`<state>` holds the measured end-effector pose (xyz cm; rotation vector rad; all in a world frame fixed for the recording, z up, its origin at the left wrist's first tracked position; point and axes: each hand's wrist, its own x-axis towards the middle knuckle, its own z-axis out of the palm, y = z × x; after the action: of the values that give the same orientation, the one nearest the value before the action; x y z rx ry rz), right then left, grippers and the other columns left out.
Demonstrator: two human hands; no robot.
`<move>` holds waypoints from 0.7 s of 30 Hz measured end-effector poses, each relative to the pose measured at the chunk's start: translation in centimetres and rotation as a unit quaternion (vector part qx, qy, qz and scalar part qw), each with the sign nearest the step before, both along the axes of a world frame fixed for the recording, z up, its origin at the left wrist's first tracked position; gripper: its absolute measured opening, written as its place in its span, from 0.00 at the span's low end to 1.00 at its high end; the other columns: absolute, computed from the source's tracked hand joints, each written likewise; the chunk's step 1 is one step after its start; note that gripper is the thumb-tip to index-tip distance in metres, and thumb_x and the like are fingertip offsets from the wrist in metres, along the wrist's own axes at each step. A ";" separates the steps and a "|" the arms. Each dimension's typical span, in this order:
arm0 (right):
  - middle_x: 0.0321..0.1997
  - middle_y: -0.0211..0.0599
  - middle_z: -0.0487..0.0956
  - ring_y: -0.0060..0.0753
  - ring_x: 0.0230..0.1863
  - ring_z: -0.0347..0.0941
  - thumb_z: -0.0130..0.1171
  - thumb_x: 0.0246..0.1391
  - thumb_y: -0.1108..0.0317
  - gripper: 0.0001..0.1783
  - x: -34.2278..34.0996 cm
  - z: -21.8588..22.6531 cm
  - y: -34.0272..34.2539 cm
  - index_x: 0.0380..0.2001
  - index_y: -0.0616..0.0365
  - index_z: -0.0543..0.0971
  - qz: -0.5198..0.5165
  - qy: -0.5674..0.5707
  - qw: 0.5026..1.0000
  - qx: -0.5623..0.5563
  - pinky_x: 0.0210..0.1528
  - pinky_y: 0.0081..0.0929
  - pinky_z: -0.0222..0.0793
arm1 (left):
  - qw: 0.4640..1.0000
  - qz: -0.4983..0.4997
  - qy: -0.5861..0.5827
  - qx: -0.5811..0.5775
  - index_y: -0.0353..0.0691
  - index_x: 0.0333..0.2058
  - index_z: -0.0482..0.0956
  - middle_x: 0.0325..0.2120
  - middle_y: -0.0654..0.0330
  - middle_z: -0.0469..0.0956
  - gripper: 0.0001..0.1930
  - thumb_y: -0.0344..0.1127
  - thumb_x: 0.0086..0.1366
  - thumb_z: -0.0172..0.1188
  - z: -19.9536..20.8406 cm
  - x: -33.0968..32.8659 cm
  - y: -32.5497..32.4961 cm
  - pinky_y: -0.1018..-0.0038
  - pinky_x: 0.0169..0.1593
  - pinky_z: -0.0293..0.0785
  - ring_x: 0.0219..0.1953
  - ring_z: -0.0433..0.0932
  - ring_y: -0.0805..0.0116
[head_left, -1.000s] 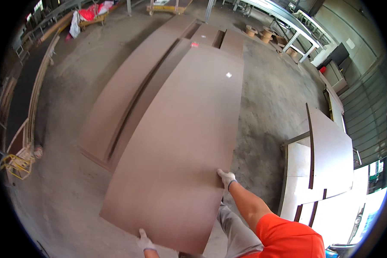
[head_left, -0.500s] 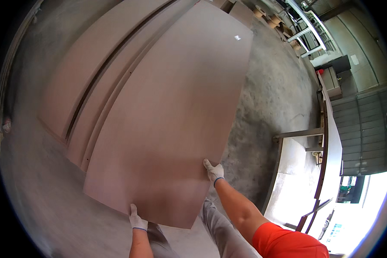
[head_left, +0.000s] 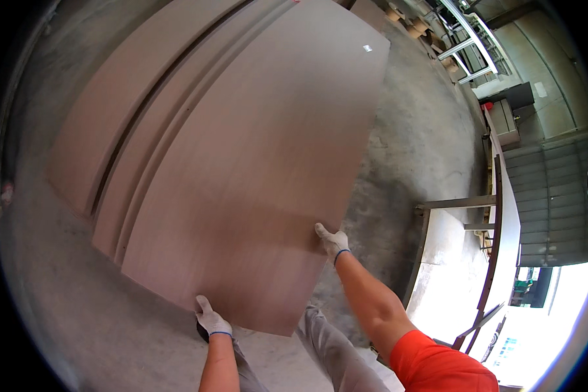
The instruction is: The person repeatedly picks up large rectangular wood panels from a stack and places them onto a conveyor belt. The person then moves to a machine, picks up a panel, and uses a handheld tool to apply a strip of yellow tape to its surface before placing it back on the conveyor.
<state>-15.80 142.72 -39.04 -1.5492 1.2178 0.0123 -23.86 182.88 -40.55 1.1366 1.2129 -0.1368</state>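
While its near end is gripped at two edges, the large brown panel (head_left: 255,157) lies face up before the person, its far end reaching the top of the view. The left hand (head_left: 212,320), gloved in white, holds the near edge, thumb on the upper face. The right hand (head_left: 332,241), likewise gloved, holds the right-hand long edge farther up, thumb also on top. The remaining fingers of both hands are hidden, so their spread cannot be told. A small white label (head_left: 367,48) sits near the panel's far right corner. Directly left, long brown boards (head_left: 137,78) lie side by side, with a dark gap between two of them. Grey trousers (head_left: 333,353) and an orange-red sleeve (head_left: 441,366) show below. Concrete floor (head_left: 408,157) extends rightward, toward brown spools (head_left: 418,31) and a white metal frame (head_left: 468,36).
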 end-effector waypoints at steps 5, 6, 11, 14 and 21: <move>0.45 0.37 0.85 0.33 0.44 0.81 0.78 0.51 0.52 0.31 1.7 0.7 -0.8 0.49 0.67 0.83 -0.007 0.066 0.997 -0.023 0.45 0.34 0.77 | 0.999 0.006 -0.010 0.048 0.34 0.69 0.62 0.67 0.49 0.68 0.41 0.59 0.71 0.61 0.8 0.9 -1.8 0.59 0.64 0.72 0.63 0.72 0.54; 0.45 0.37 0.85 0.34 0.44 0.81 0.77 0.51 0.53 0.31 0.6 0.1 -1.2 0.49 0.66 0.83 -0.014 0.032 0.999 -0.001 0.45 0.35 0.77 | 0.998 -0.003 -0.019 0.054 0.34 0.69 0.62 0.67 0.49 0.68 0.41 0.59 0.71 0.61 0.8 1.2 -2.5 0.59 0.65 0.72 0.63 0.72 0.54; 0.41 0.52 0.86 0.46 0.43 0.84 0.71 0.53 0.47 0.32 -12.3 0.7 2.5 0.44 0.70 0.84 0.256 0.248 0.934 -0.037 0.46 0.40 0.77 | 0.986 -0.141 0.020 0.088 0.27 0.64 0.67 0.60 0.43 0.75 0.35 0.50 0.71 0.63 1.8 0.3 -0.8 0.58 0.62 0.73 0.59 0.76 0.49; 0.49 0.62 0.83 0.56 0.54 0.80 0.67 0.52 0.45 0.34 -18.9 10.3 7.9 0.45 0.70 0.83 0.342 0.252 0.905 0.014 0.53 0.43 0.73 | 0.874 -0.409 0.080 0.250 0.20 0.54 0.74 0.50 0.34 0.79 0.27 0.42 0.69 0.61 7.8 -1.3 1.3 0.57 0.58 0.74 0.53 0.80 0.42; 0.49 0.52 0.85 0.54 0.54 0.81 0.66 0.51 0.36 0.39 -41.1 29.8 14.7 0.51 0.62 0.83 0.211 0.221 0.952 -0.037 0.58 0.40 0.74 | 0.686 -0.714 -0.046 0.130 0.30 0.34 0.81 0.27 0.55 0.81 0.14 0.39 0.64 0.63 18.6 -12.9 7.4 0.63 0.46 0.76 0.37 0.82 0.61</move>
<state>-56.95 157.42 -9.19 -1.9115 1.2081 0.6298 -36.81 190.33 -21.91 2.1004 -0.0345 -1.0955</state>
